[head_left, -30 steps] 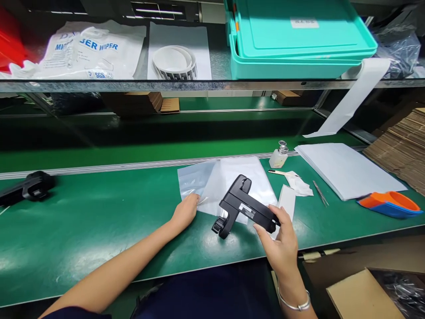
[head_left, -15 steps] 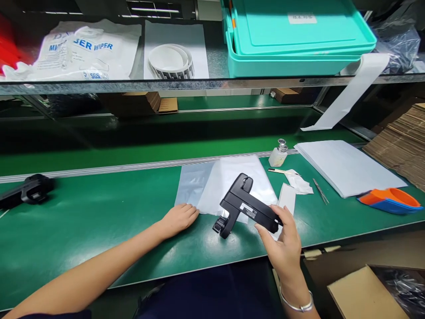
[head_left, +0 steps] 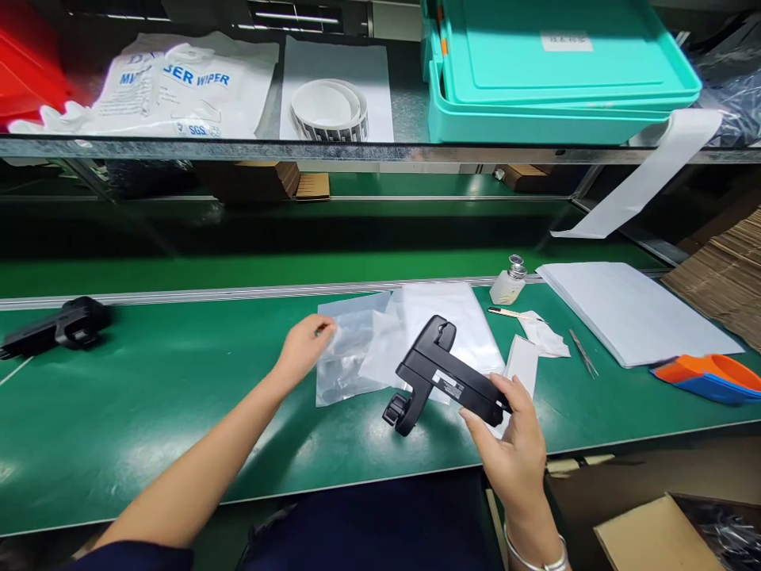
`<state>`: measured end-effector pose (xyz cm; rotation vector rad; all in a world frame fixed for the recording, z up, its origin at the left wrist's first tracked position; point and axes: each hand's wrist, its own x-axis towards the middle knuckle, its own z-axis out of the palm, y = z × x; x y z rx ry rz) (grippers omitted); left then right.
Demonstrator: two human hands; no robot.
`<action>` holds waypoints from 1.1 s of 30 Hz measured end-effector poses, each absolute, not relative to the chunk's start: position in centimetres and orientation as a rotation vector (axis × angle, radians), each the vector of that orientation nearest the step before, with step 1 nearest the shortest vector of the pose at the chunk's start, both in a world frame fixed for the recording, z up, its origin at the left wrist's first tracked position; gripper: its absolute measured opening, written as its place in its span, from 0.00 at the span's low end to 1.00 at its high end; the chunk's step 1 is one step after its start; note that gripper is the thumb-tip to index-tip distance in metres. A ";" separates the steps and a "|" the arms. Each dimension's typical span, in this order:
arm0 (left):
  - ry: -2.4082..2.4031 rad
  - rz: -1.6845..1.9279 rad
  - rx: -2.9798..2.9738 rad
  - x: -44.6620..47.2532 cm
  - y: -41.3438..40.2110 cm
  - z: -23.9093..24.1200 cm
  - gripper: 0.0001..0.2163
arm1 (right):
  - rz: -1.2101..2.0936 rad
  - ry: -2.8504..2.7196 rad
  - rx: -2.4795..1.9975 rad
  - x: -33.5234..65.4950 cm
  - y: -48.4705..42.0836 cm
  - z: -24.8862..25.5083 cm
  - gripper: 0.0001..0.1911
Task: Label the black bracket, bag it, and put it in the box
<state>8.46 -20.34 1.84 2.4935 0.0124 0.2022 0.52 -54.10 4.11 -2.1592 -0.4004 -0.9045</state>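
My right hand [head_left: 512, 444] grips one end of a black T-shaped plastic device [head_left: 447, 361] between thumb and fingers. The device has a printed label, a hooked arm and a small buckle-like piece at its lower left. My left hand [head_left: 304, 349] is closed, its fingertips pinching the upper left edge of a clear plastic bag [head_left: 345, 365]. Several more clear bags [head_left: 472, 317] lie stacked under and behind the device. Beside my right hand, a narrow white box [head_left: 523, 361] rests on the table.
On the green table [head_left: 196, 396] are a second black device [head_left: 65, 327], a dispenser bottle [head_left: 509, 281], a knife [head_left: 505, 312], a wipe [head_left: 547, 335], tweezers [head_left: 583, 354], a white sheet stack [head_left: 636, 309] and an orange-and-blue tray [head_left: 707, 377]. A metal shelf [head_left: 357, 152] crosses above.
My left hand has moved up and left, drawing a clear bag partly apart from the stack. My right hand still holds the device. The view has shifted slightly left.
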 end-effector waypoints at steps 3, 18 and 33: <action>-0.275 0.534 2.668 6.1 -21.7 0.9 0.12 | -0.923 -0.431 -2.154 0.4 -54.0 4.3 0.24; -0.474 0.287 2.843 2.3 -23.1 -2.7 0.15 | -0.874 -0.620 -2.116 0.3 -52.9 4.8 0.25; -0.241 -0.166 2.735 1.3 -24.0 -1.2 0.12 | -0.119 -0.063 -2.120 0.1 -52.0 6.3 0.24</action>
